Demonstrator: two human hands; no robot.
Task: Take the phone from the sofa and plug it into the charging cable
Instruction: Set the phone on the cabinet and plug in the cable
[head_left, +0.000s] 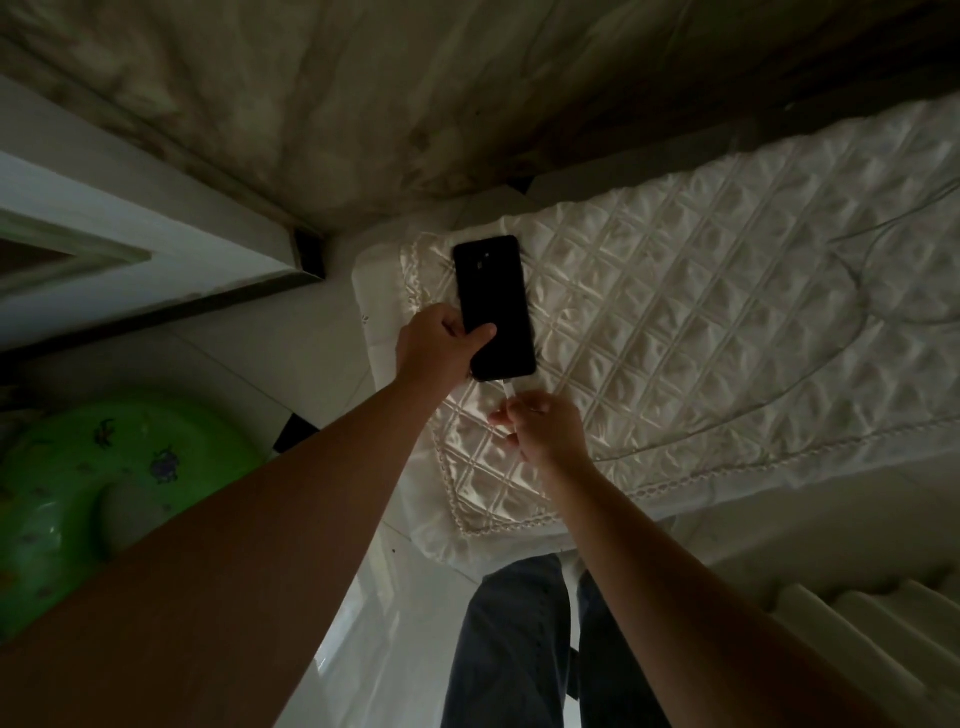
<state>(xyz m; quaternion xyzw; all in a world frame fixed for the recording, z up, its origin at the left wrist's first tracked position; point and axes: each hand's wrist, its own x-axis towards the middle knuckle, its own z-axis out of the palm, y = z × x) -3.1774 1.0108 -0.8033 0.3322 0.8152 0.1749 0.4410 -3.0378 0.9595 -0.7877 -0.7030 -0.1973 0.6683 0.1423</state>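
Phone gripped in left hand; right hand pinches cable plug at its base.

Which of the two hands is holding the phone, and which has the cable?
The left hand grips the black phone by its lower edge. The right hand pinches the white charging cable plug right at the phone's bottom end, above the quilted sofa cover.

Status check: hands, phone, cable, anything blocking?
Left hand gripping phone. Right hand pinching cable plug at phone's bottom edge; seating unclear. Nothing in the way.
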